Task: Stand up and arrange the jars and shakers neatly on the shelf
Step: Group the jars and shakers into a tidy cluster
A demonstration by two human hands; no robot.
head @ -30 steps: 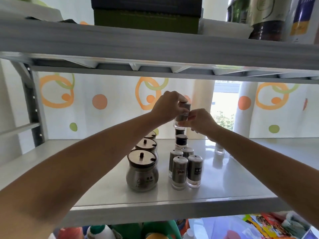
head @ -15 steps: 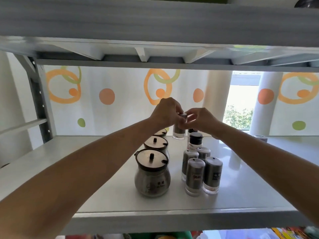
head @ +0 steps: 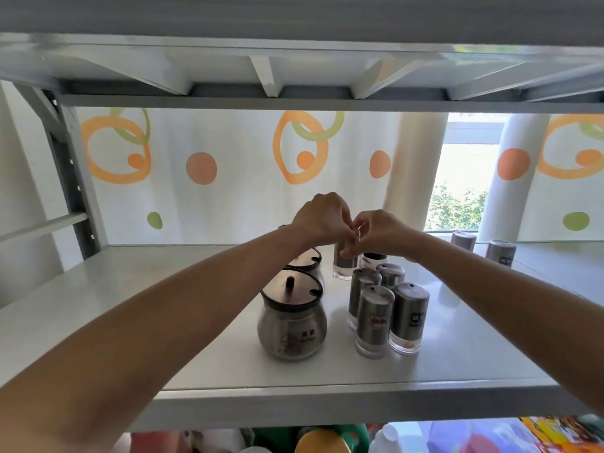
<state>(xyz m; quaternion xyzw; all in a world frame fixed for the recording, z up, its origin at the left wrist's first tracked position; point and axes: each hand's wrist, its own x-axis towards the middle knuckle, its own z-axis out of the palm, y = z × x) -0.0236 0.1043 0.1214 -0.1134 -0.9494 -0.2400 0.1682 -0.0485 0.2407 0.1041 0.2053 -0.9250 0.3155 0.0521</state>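
Two hands at one upright shaker, rear of a grey metal shelf.
Left hand and right hand: fingers pinched on its cap. Jars, grouped shakers stand before it; patterned curtain, window behind.

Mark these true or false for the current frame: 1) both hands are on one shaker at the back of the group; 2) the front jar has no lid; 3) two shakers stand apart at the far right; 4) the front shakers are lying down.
1. True. The left hand and right hand meet on the held shaker, its base at the shelf.
2. False. The front jar wears a dark lid with a knob.
3. True. Two far shakers stand apart near the window.
4. False. The front shakers stand upright.
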